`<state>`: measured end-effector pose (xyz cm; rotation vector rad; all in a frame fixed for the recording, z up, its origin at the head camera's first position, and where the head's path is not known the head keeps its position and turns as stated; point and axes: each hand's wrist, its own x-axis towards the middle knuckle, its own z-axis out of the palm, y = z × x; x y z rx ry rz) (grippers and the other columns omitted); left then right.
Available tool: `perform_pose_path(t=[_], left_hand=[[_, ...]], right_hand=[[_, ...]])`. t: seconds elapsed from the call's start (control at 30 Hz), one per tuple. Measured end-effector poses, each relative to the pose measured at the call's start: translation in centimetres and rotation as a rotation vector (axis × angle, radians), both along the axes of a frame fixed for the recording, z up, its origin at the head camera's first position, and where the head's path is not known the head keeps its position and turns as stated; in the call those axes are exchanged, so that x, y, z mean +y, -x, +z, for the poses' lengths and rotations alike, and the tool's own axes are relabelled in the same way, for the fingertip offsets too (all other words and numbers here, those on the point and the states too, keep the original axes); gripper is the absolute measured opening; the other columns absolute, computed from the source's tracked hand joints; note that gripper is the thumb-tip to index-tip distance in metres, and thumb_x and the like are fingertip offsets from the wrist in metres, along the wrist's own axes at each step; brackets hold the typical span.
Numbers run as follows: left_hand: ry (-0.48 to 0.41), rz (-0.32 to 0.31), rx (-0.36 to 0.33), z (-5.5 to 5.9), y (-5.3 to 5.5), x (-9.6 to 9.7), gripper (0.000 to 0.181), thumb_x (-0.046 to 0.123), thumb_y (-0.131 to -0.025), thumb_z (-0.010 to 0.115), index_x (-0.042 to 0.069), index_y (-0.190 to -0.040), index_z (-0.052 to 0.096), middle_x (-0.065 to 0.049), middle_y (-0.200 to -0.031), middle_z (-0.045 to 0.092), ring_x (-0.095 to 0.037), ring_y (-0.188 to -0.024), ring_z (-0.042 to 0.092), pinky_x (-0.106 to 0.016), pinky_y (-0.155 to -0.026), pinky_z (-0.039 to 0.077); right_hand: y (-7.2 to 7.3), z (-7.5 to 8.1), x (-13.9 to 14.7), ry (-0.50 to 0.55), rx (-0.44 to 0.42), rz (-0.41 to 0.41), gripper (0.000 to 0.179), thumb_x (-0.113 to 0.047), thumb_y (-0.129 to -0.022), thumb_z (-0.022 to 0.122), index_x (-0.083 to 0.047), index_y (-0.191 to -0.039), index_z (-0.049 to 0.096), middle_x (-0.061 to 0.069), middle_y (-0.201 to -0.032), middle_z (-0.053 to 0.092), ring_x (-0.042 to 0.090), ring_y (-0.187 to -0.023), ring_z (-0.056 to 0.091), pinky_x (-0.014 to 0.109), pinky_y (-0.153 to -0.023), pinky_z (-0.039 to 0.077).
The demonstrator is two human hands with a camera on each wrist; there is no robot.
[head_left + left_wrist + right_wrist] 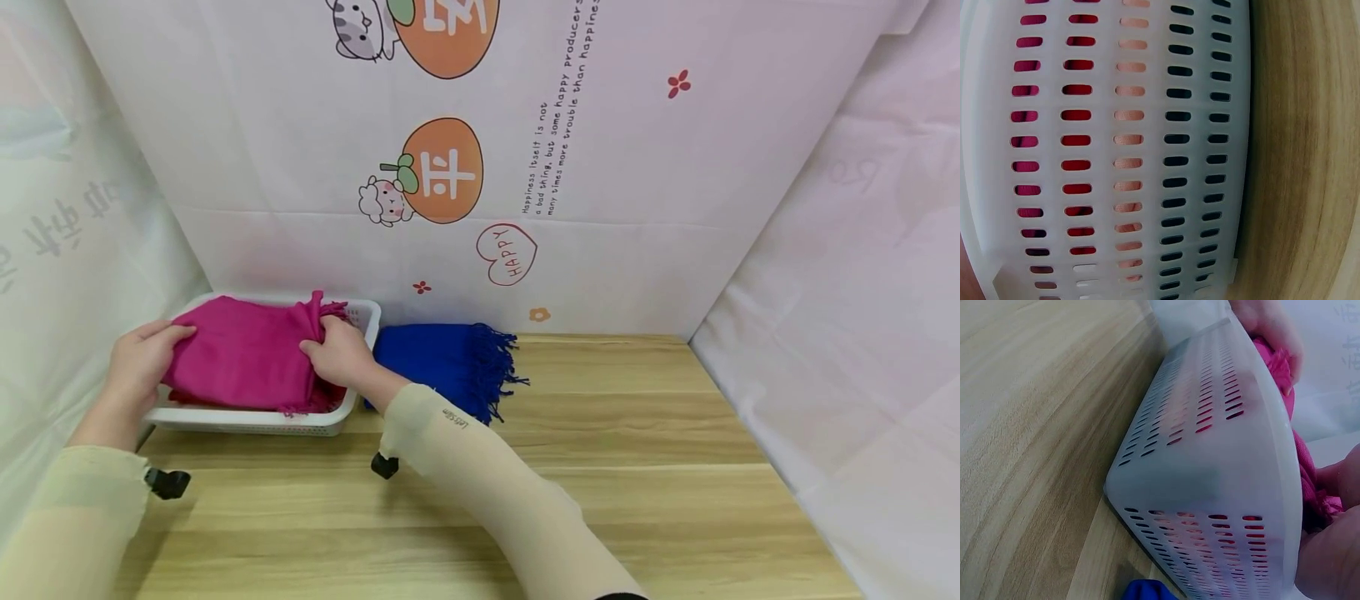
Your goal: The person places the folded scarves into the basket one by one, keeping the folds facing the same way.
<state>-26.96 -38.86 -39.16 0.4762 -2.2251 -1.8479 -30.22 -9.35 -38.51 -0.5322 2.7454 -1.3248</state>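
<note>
A folded magenta scarf (243, 346) with fringed ends lies in the top of a white perforated plastic basket (247, 419). My left hand (141, 362) pinches its left edge, thumb on top. On the opposite side my right hand (343, 352) grips the right edge, where the cloth bunches up beside the fringe. Beneath it a strip of red cloth (213, 402) shows, and in the left wrist view red cloth (1077, 115) and pale pink cloth (1129, 115) appear through the basket's slots. The right wrist view shows the right fingers (1329, 550) at the basket rim.
A folded blue scarf (427, 358) with a fringe lies on the wooden table (637, 467), right beside the basket. White printed cloth walls (600, 275) rise behind and on both sides. The basket stands in the back left corner.
</note>
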Motion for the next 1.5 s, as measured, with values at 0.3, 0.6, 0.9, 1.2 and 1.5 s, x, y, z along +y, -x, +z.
perform_pose_path(t=[0.3, 0.6, 0.9, 1.2, 1.5], left_hand=[[0.150, 0.018, -0.038, -0.36, 0.28, -0.57, 0.033, 0.041, -0.109, 0.068, 0.031, -0.140, 0.074, -0.003, -0.136, 0.055, -0.001, -0.099, 0.047, -0.012, -0.072, 0.051], [0.257, -0.012, -0.035, -0.56, 0.34, -0.54, 0.024, 0.040, -0.111, 0.062, 0.024, -0.120, 0.077, 0.001, -0.123, 0.057, -0.008, -0.098, 0.049, -0.016, -0.070, 0.052], [0.440, -0.064, -0.057, -0.52, 0.39, -0.10, 0.065, 0.032, -0.116, 0.049, -0.018, -0.157, 0.047, -0.040, -0.154, 0.048, -0.024, -0.104, 0.052, -0.013, -0.066, 0.047], [0.552, -0.105, -0.053, -0.49, 0.09, -0.06, 0.059, 0.028, -0.116, 0.048, -0.024, -0.145, 0.052, -0.044, -0.141, 0.052, -0.036, -0.103, 0.054, -0.019, -0.063, 0.047], [0.633, -0.128, -0.082, -0.79, -0.21, -0.39, 0.061, 0.028, -0.115, 0.050, -0.026, -0.143, 0.049, -0.046, -0.140, 0.051, -0.049, -0.110, 0.057, -0.025, -0.067, 0.048]], right_hand=[[-0.09, -0.10, -0.37, -0.087, 0.011, 0.011, 0.056, -0.034, -0.113, 0.068, -0.013, -0.163, 0.054, 0.000, -0.141, 0.072, 0.010, -0.116, 0.072, 0.022, -0.090, 0.058], [-0.18, -0.07, -0.23, -0.117, 0.029, 0.044, 0.049, -0.030, -0.113, 0.069, -0.010, -0.156, 0.057, 0.000, -0.128, 0.074, 0.007, -0.101, 0.072, 0.020, -0.079, 0.056], [0.18, -0.28, -0.18, -0.144, 0.037, 0.054, 0.049, -0.029, -0.114, 0.068, -0.009, -0.156, 0.056, 0.001, -0.128, 0.075, 0.007, -0.098, 0.071, 0.020, -0.078, 0.056], [-0.25, 0.14, -0.24, -0.204, 0.022, 0.055, 0.061, -0.030, -0.115, 0.066, -0.009, -0.168, 0.045, 0.003, -0.146, 0.070, 0.010, -0.114, 0.073, 0.021, -0.084, 0.058], [-0.51, -0.01, -0.25, -0.207, 0.032, 0.037, 0.042, -0.028, -0.113, 0.068, -0.005, -0.146, 0.058, 0.004, -0.117, 0.074, 0.010, -0.088, 0.070, 0.022, -0.070, 0.055]])
